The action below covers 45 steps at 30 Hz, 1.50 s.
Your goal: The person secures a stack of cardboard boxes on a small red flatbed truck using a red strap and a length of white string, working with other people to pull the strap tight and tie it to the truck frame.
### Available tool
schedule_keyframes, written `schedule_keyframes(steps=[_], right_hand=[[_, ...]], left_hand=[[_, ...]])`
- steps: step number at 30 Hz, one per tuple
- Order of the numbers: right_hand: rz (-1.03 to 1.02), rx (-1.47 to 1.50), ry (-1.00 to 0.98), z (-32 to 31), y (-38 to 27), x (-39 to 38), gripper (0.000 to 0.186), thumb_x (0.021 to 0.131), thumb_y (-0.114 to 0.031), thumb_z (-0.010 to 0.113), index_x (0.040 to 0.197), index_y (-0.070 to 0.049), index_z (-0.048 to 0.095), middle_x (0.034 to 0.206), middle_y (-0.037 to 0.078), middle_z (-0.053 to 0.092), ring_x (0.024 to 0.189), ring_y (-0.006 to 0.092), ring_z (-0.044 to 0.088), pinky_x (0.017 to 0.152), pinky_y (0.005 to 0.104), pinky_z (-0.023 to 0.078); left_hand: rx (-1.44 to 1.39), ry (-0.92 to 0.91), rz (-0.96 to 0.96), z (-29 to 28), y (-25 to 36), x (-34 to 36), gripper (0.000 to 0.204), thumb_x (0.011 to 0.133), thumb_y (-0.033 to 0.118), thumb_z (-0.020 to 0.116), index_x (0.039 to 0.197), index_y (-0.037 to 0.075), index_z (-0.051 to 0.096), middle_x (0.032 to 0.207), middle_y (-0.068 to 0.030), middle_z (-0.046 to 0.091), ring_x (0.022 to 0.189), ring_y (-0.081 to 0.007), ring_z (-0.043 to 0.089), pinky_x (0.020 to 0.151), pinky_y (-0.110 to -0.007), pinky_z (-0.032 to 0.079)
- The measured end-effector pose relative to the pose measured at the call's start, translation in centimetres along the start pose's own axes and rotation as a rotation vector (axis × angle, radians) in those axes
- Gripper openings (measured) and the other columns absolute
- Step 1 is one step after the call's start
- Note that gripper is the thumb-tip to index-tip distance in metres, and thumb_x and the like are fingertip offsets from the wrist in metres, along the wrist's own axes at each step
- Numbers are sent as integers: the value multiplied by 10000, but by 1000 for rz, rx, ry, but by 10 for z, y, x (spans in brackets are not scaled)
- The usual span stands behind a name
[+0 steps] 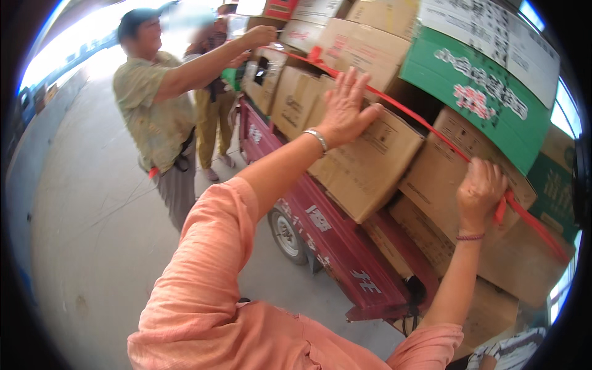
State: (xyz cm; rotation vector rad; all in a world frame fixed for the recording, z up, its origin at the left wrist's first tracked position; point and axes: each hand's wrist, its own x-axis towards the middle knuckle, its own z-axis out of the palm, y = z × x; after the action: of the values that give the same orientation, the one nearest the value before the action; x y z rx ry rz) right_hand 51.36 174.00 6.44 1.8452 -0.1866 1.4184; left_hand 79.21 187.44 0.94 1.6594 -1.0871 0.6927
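Red strap point(425, 123) is stretched across boxes point(472, 145) stacked on a maroon cart point(336, 246). Strap is clenched in the right hand point(482, 188), grip closed around it. Left hand point(351, 111) is laid, grip open and spread, across strap and a brown box's point(364, 163) upper edge.

1. At three o'clock, my view of the red strap point(536, 227) breaks where the right hand's point(481, 188) curled fingers cover it.
2. At eleven, the farther co-worker's point(208, 114) head blurs; the nearer co-worker point(157, 102) hides part of the body.
3. At one, the top edge crops a brown carton point(383, 17).
4. At five, striped cloth point(509, 349) runs off below; I can't tell what it belongs to.
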Motion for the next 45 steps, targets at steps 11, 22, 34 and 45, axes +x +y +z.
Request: schedule_keyframes(steps=[11, 22, 34, 45], right_hand=[[61, 119, 116, 16, -1, -2, 48, 636, -111, 555, 645, -125, 510, 625, 28, 490, 662, 225, 497, 635, 408, 331], [97, 143, 139, 21, 6, -4, 60, 650, -74, 545, 630, -115, 507, 617, 42, 500, 641, 229, 488, 634, 382, 342], [34, 38, -14, 3, 0, 6, 120, 647, -26, 520, 724, -114, 493, 698, 60, 486, 705, 265, 488, 632, 414, 335], [19, 9, -12, 10, -2, 4, 74, 798, -2, 523, 807, -71, 546, 723, 65, 519, 716, 272, 515, 627, 399, 379]], left_hand=[[251, 243, 238, 31, -32, 9, 550, 947, 362, 458, 1460, 189, 357, 1529, -98, 281, 1431, -281, 199, 1115, -499, 149], [216, 222, 263, 41, -43, 17, 568, 953, 457, 422, 1460, 208, 363, 1550, -94, 249, 1439, -313, 166, 1091, -539, 157], [123, 181, 112, 28, -13, 4, 624, 868, 484, 557, 1403, 199, 410, 1533, -142, 240, 1427, -354, 156, 1071, -610, 124], [82, 157, 130, 19, -8, 2, 679, 865, 523, 527, 1410, 138, 396, 1521, -189, 233, 1405, -389, 164, 1081, -529, 126]])
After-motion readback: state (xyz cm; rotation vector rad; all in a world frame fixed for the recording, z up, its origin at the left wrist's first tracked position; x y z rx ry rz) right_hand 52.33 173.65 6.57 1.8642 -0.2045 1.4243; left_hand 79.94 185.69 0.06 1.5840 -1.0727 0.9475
